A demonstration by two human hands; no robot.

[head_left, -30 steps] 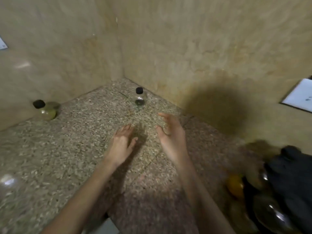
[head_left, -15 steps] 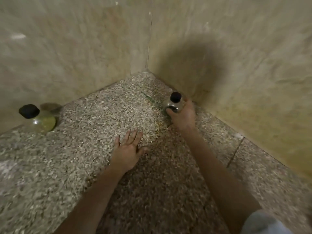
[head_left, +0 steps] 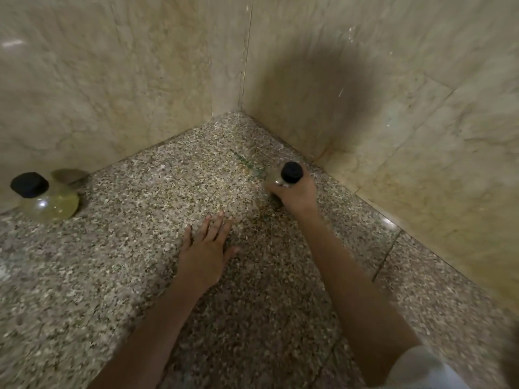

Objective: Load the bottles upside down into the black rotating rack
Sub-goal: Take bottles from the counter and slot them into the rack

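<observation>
A small clear bottle with a black cap (head_left: 290, 173) stands upright on the speckled granite floor (head_left: 157, 197) close to the right wall. My right hand (head_left: 296, 193) grips its body, fingers curled round it, so only the cap and neck show. My left hand (head_left: 206, 252) rests flat on the floor in the middle, fingers straight and spread, holding nothing. A second round bottle with a black cap and yellowish liquid (head_left: 46, 199) stands at the far left by the wall. The black rack is out of view.
Two beige marble walls meet in a corner (head_left: 241, 108) just beyond the hands. A floor joint (head_left: 384, 256) runs across the granite at the right. A pale sleeve (head_left: 418, 369) shows at the bottom right.
My right hand reached forward and closed round the small bottle. My left hand dropped flat onto the floor. The view swung left, and the dark rack at the right left the frame.
</observation>
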